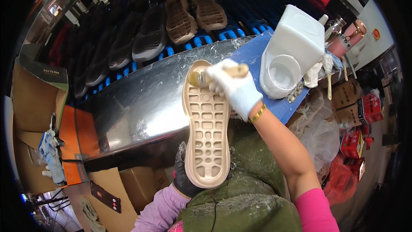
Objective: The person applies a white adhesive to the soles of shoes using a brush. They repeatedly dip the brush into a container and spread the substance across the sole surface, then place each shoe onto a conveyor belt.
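A beige shoe sole (208,122) with a grid of recesses faces up, its far end over the metal bench edge. My left hand (185,178), in a dark glove, grips the near end from the left and beneath; most of its fingers are hidden under the sole. In a white glove, my right hand (237,87) is closed round a brush (200,78) with a light wooden handle. The bristles touch the sole's far end, slightly blurred by motion. Right of that hand, a white plastic dispenser (296,34) has a round cup (283,72) of whitish liquid at its base.
Beyond the metal bench (128,107), brown soles (180,19) and several dark soles (149,34) lie on blue rollers (201,41). A blue board (253,58) lies under the dispenser. Cardboard boxes (40,99) and a glove (51,154) are at left; plastic bags (319,137) at right.
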A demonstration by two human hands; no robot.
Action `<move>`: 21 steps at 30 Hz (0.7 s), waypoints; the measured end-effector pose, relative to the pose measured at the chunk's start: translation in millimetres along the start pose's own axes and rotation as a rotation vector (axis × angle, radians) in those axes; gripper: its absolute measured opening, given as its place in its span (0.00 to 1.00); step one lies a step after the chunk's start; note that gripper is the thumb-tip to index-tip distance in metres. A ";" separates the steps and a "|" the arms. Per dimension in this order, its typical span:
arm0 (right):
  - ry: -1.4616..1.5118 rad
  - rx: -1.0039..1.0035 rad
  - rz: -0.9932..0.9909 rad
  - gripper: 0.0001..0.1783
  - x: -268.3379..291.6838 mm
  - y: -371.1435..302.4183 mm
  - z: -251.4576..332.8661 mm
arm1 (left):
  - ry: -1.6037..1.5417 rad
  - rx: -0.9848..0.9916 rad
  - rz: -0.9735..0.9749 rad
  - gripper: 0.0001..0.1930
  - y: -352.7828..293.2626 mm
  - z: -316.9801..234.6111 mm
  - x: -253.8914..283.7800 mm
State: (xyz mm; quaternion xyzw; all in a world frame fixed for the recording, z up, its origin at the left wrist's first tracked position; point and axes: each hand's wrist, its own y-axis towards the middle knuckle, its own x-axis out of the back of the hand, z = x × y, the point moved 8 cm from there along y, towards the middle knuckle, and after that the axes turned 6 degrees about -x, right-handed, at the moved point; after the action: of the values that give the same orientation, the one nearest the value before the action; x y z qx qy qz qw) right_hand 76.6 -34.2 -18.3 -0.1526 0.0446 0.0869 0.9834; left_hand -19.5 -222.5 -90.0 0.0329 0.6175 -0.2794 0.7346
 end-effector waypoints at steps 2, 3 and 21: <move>-0.415 0.303 0.290 0.08 -26.3 -48.0 9.0 | 0.104 0.003 0.053 0.36 -1.1 -4.8 0.2; -0.559 0.321 0.342 0.07 -31.7 -79.3 11.7 | 0.159 0.013 0.081 0.34 -1.6 -5.9 -0.9; -0.122 0.118 0.088 0.14 -9.9 -78.9 4.8 | 0.160 0.050 0.062 0.37 3.5 -2.1 1.9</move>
State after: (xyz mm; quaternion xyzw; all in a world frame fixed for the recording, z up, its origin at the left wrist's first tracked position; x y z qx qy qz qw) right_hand 81.7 -108.3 10.4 -0.0870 -0.0037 0.1364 0.9868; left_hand -19.6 -219.5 -93.3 0.0923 0.6657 -0.2683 0.6901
